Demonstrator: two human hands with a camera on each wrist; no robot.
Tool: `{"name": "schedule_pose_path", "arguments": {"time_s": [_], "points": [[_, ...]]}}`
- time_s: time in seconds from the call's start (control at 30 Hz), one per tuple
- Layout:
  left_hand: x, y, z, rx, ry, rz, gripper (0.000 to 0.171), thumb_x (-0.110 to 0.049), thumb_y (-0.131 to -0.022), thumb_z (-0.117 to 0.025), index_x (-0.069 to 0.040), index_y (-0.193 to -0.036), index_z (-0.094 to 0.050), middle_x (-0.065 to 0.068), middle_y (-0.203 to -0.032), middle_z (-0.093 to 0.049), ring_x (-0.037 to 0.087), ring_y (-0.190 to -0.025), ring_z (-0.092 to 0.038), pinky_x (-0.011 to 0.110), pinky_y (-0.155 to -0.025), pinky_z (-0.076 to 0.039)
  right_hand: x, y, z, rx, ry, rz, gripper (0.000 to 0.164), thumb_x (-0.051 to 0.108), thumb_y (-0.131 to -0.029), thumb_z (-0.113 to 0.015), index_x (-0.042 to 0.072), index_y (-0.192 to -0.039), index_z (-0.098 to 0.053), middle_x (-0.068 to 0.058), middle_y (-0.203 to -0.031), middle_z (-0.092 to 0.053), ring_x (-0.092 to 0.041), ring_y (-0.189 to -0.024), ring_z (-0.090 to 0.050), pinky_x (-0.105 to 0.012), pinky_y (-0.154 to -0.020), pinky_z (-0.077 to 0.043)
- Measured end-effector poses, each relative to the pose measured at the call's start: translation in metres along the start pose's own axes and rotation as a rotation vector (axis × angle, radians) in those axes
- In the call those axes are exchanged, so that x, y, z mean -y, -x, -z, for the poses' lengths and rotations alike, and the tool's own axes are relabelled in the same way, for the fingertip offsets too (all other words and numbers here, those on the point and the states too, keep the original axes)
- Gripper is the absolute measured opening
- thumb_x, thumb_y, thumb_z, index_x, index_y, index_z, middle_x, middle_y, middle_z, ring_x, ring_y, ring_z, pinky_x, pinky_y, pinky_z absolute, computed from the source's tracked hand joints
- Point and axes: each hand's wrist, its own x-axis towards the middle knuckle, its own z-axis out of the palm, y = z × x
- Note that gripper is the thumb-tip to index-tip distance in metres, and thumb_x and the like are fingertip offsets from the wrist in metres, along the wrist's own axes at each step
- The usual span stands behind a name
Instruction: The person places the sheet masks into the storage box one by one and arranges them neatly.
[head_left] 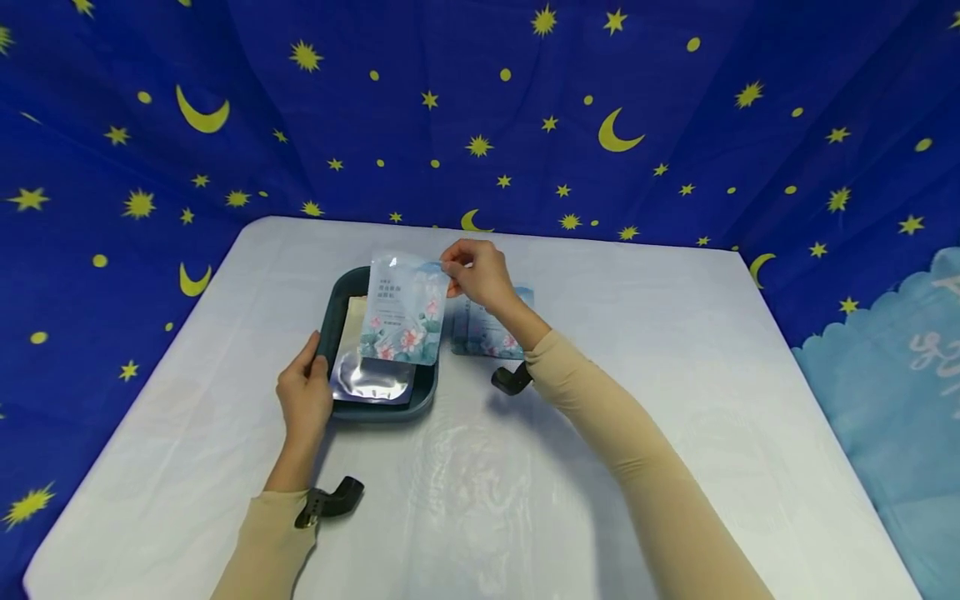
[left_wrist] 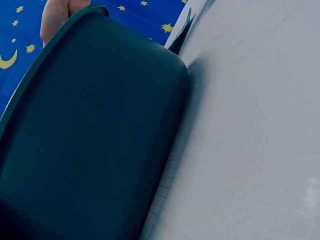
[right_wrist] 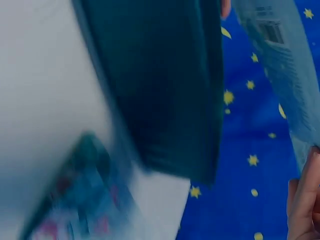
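Observation:
On the white table stands a dark teal plastic basket (head_left: 426, 398), its left rim gripped by my left hand (head_left: 306, 392). Inside it lie a shiny dark sachet (head_left: 372, 379) and a cream-coloured packet (head_left: 352, 321). Over the basket, my right hand (head_left: 480, 273) pinches the upper right corner of a light blue sachet (head_left: 405, 312) printed with pink lotus flowers. The back of this sachet (right_wrist: 280, 65), with a barcode, shows in the right wrist view. Another lotus-printed sachet (head_left: 487, 343) lies right of the basket, partly hidden by my right hand and forearm.
A black wrist camera mount (head_left: 333, 498) sits on the left wrist, and a second mount (head_left: 512, 380) shows beneath the right forearm. Behind the table (head_left: 675, 333) hangs a blue curtain (head_left: 420, 117) with yellow stars and moons. A pale blue scalloped cloth (head_left: 892, 358) hangs at the right.

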Motion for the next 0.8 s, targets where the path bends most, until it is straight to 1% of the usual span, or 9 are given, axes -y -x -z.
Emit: {"name": "schedule_pose_path", "arguments": {"time_s": [0.13,0.2,0.3,0.4,0.43,0.5,0.63,0.7,0.8], "points": [[0.001,0.001,-0.001,-0.005,-0.002,-0.01,0.043,-0.003,-0.097,-0.044,-0.002,-0.14,-0.051,0.016,-0.145,-0.047,0.032,-0.139,-0.039,0.046,-0.115,-0.031,-0.003,0.003,-0.021,0.04,0.037,0.025,0.011,0.003,-0.095,-0.06,-0.002,-0.099,-0.069,-0.017,-0.083,-0.067,-0.009,-0.051,-0.06,-0.036,-0.06,-0.059],[0.0,0.002,-0.001,-0.021,0.001,-0.014,0.043,-0.003,-0.097,-0.045,-0.002,-0.139,-0.052,0.017,-0.144,-0.048,0.033,-0.138,-0.04,0.043,-0.115,-0.032,-0.005,0.004,-0.028,0.058,0.067,0.044,0.012,0.003,-0.095,-0.059,-0.002,-0.099,-0.069,-0.018,-0.083,-0.068,-0.011,-0.051,-0.062,-0.034,-0.059,-0.059],[-0.001,0.003,-0.002,-0.032,0.008,-0.021,0.043,-0.003,-0.096,-0.044,-0.002,-0.138,-0.053,0.018,-0.143,-0.049,0.034,-0.138,-0.04,0.043,-0.115,-0.033,-0.007,0.006,-0.037,0.083,0.096,0.074,0.012,0.003,-0.096,-0.058,-0.002,-0.1,-0.069,-0.019,-0.084,-0.069,-0.016,-0.054,-0.065,-0.031,-0.057,-0.058],[-0.001,0.002,-0.001,-0.034,0.004,-0.019,0.042,-0.002,-0.096,-0.045,-0.002,-0.138,-0.053,0.018,-0.143,-0.05,0.033,-0.138,-0.041,0.044,-0.114,-0.034,-0.007,0.008,-0.043,0.113,0.121,0.083,0.014,0.005,-0.097,-0.058,-0.001,-0.103,-0.069,-0.019,-0.085,-0.07,-0.02,-0.058,-0.067,-0.026,-0.056,-0.057],[0.0,0.001,-0.001,-0.024,-0.002,-0.02,0.043,-0.001,-0.096,-0.045,-0.001,-0.139,-0.052,0.018,-0.144,-0.049,0.033,-0.138,-0.04,0.047,-0.114,-0.033,-0.007,0.008,-0.043,0.125,0.137,0.085,0.015,0.006,-0.097,-0.058,-0.001,-0.105,-0.07,-0.018,-0.086,-0.071,-0.02,-0.06,-0.068,-0.024,-0.055,-0.057],[0.0,0.001,-0.001,-0.017,-0.009,-0.013,0.043,-0.001,-0.097,-0.045,-0.001,-0.139,-0.052,0.017,-0.144,-0.049,0.033,-0.139,-0.039,0.048,-0.114,-0.033,-0.008,0.009,-0.044,0.148,0.197,0.101,0.019,0.008,-0.098,-0.057,0.001,-0.109,-0.07,-0.015,-0.089,-0.072,-0.018,-0.062,-0.068,-0.021,-0.055,-0.055],[-0.001,0.001,0.0,-0.006,-0.013,0.0,0.042,-0.001,-0.098,-0.045,-0.002,-0.14,-0.051,0.016,-0.145,-0.048,0.031,-0.139,-0.039,0.048,-0.113,-0.034,-0.01,0.009,-0.041,0.176,0.304,0.169,0.024,0.013,-0.098,-0.059,0.004,-0.116,-0.071,-0.012,-0.091,-0.074,-0.016,-0.067,-0.066,-0.019,-0.057,-0.049],[-0.001,0.001,0.0,-0.001,-0.012,0.001,0.042,-0.002,-0.098,-0.045,-0.002,-0.14,-0.051,0.015,-0.146,-0.047,0.03,-0.139,-0.039,0.047,-0.114,-0.033,-0.011,0.008,-0.038,0.169,0.315,0.196,0.025,0.014,-0.097,-0.06,0.004,-0.117,-0.071,-0.013,-0.093,-0.075,-0.018,-0.069,-0.066,-0.02,-0.056,-0.046],[-0.001,0.001,-0.001,0.002,-0.012,0.002,0.042,-0.003,-0.099,-0.045,-0.002,-0.141,-0.05,0.016,-0.147,-0.047,0.03,-0.14,-0.038,0.047,-0.114,-0.033,-0.014,0.007,-0.029,0.14,0.29,0.202,0.026,0.015,-0.096,-0.062,0.004,-0.117,-0.071,-0.013,-0.098,-0.075,-0.021,-0.073,-0.069,-0.022,-0.059,-0.048]]}}
